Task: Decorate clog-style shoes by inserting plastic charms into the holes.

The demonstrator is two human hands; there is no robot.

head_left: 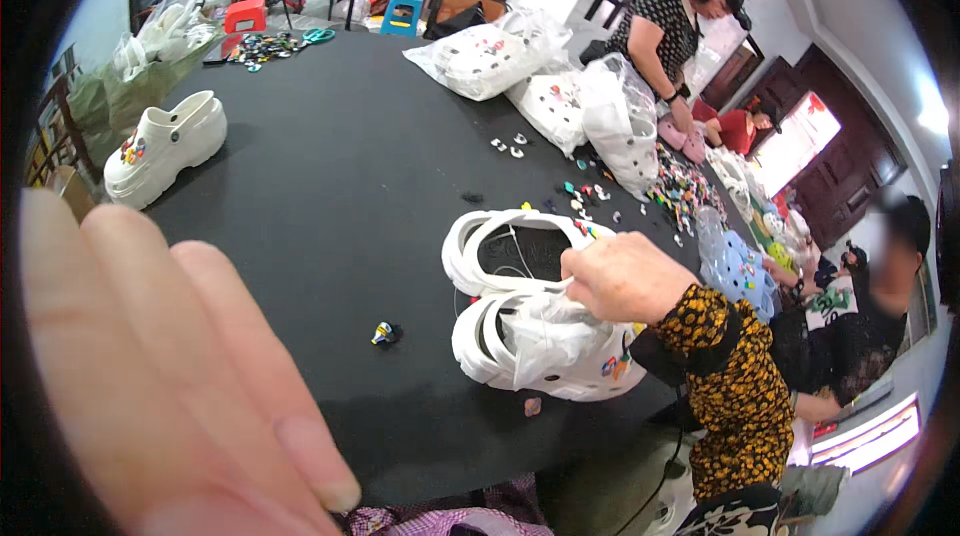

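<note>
My left hand (pixel 180 366) is raised very close at the lower left, fingers stretched out, with nothing seen in it. In a patterned black-and-yellow sleeve, my right hand (pixel 630 276) is closed on the rim of a white clog (pixel 465 251) lying on the black table (pixel 300 236). Against its near side rests a second white clog (pixel 575 366), with crumpled clear plastic inside and colourful charms on its upper. A small blue-and-yellow charm (pixel 384 333) lies to their left, and a pinkish one (pixel 532 405) just below them. What my right fingertips touch inside the shoe is hidden.
A single white clog (pixel 170 146) stands at the far left. Bagged white clogs (pixel 490 61) and heaps of charms (pixel 685 191) line the right side, where other people work. More charms and teal-handled scissors (pixel 318 35) lie at the far edge.
</note>
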